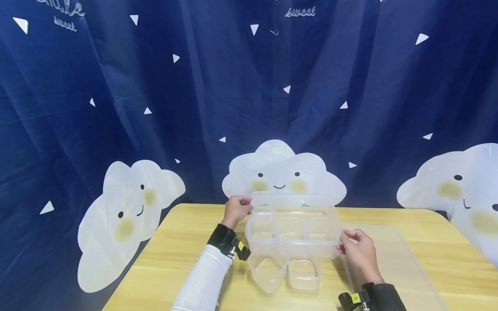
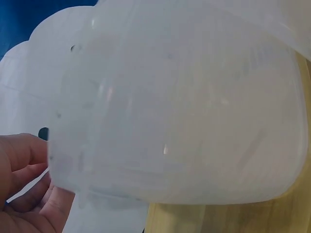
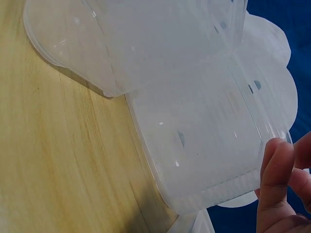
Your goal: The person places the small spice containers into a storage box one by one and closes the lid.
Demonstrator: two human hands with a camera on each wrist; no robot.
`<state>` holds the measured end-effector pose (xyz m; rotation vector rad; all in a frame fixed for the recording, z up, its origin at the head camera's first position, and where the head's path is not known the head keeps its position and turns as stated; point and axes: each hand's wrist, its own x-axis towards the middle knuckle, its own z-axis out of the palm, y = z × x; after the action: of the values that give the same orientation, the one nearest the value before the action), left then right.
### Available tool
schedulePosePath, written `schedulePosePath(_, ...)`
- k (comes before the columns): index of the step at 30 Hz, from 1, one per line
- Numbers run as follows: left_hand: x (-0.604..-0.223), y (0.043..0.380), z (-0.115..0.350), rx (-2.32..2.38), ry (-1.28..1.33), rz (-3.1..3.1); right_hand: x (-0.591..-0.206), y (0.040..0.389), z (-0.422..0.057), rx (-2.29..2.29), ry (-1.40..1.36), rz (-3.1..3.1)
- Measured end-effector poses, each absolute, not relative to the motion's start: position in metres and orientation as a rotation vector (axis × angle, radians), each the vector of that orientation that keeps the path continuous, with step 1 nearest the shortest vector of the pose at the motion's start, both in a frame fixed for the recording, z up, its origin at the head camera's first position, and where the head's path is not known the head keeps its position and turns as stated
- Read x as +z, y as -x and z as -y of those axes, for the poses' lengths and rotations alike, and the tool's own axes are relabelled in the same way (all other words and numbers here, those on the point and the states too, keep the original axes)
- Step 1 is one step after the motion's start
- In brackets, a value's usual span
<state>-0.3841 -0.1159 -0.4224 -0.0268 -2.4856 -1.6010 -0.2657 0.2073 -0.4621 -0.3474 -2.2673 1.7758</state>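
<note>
A large translucent plastic box point(image 1: 293, 244) with a wide rim is held between both hands over the near-middle of the table. My left hand point(image 1: 237, 209) pinches its rim at the far left corner; the fingertips also show in the left wrist view beside the box wall point(image 2: 184, 107). On the opposite side, my right hand point(image 1: 359, 250) grips the rim between thumb and fingers near the front right corner. Smaller compartments are visible through the clear walls. Toward me, two small clear tubs point(image 1: 268, 270) show side by side, partly overlapped by the box.
A flat translucent lid point(image 1: 393, 259) lies on the table at the right, partly behind my right hand. The wooden table point(image 1: 186, 246) ends at a dark blue curtain point(image 1: 233, 86) printed with clouds and triangles.
</note>
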Motion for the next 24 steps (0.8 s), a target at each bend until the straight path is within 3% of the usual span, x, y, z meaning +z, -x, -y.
schedulePosePath(24, -0.4274, 0.3861, 0.1128, -1.367, 0.076, 2.569, -0.4633, 0.2676, -0.2083, 1.785, 0.336, 2.262)
